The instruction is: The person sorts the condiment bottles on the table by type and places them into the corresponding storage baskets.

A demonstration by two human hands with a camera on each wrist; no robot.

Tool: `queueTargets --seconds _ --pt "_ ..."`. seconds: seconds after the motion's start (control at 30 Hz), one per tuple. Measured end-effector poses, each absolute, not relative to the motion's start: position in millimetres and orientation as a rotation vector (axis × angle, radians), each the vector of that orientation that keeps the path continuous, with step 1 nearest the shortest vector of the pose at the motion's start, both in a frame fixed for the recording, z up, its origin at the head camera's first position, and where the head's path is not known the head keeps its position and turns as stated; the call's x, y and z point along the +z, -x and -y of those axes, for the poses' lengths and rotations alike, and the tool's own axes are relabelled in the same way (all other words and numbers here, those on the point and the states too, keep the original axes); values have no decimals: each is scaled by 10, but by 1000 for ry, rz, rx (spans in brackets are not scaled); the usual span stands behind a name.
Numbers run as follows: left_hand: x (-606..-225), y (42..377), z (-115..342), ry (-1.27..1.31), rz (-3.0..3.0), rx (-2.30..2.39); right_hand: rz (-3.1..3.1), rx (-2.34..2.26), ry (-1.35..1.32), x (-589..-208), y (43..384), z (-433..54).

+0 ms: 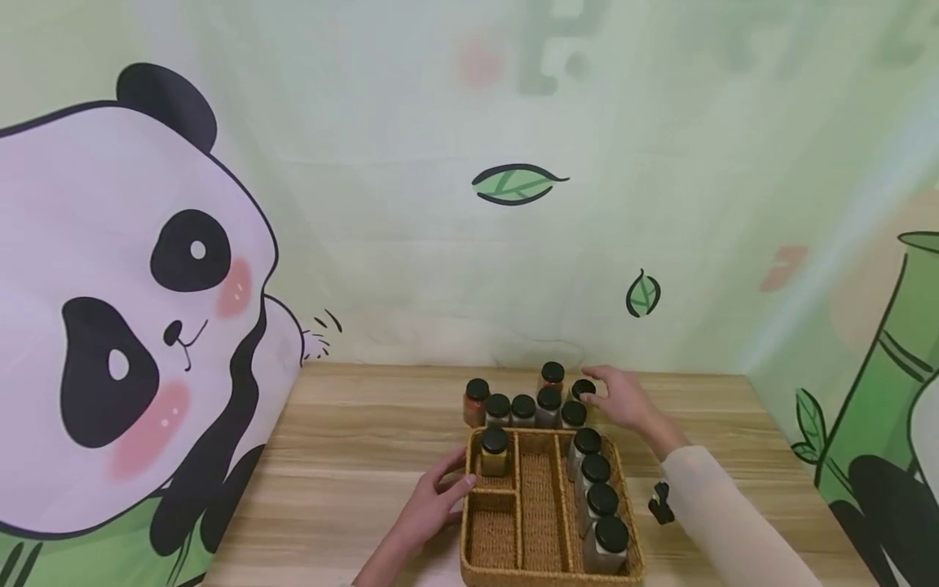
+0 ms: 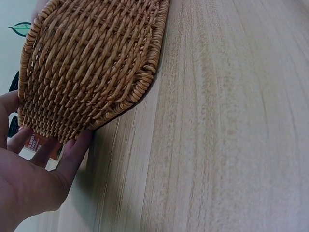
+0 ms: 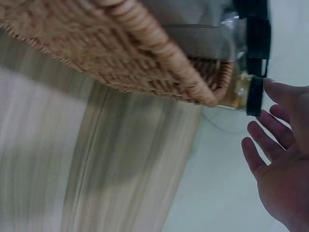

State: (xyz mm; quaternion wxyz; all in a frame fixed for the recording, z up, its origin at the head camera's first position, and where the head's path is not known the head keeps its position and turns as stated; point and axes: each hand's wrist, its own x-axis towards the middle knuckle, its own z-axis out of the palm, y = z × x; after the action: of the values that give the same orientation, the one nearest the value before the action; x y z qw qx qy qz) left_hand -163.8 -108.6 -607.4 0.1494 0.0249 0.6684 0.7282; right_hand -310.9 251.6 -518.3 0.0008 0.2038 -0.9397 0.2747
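Observation:
A wicker basket (image 1: 517,530) with compartments sits at the front of the table. My left hand (image 1: 433,505) holds its left side, thumb at the rim; in the left wrist view the fingers (image 2: 77,152) lie against the woven wall. Behind the basket, my right hand (image 1: 616,399) reaches round a black-lidded jar (image 1: 583,387), fingers spread and not closed on it. In the right wrist view the thumb is right at the lid (image 3: 256,96) of a jar with golden contents. One jar with yellow contents (image 1: 495,452) stands in the basket's back-left compartment.
Several black-lidded jars (image 1: 601,499) line the basket's right compartment. More jars stand behind the basket, among them a red one (image 1: 476,403) and another reddish one (image 1: 552,375). A small black object (image 1: 661,503) lies right of the basket. A panda-printed backdrop (image 1: 411,269) rises behind the table.

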Motion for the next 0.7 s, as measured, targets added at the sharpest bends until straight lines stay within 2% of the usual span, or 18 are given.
queueTargets --seconds 0.23,0.7 --pt "-6071 1643 1087 -71 -1935 2086 2945 821 -725 -5304 3144 -2534" --pt "-6082 1647 1091 -67 -1938 2086 2969 952 -635 -5309 3152 -2541"
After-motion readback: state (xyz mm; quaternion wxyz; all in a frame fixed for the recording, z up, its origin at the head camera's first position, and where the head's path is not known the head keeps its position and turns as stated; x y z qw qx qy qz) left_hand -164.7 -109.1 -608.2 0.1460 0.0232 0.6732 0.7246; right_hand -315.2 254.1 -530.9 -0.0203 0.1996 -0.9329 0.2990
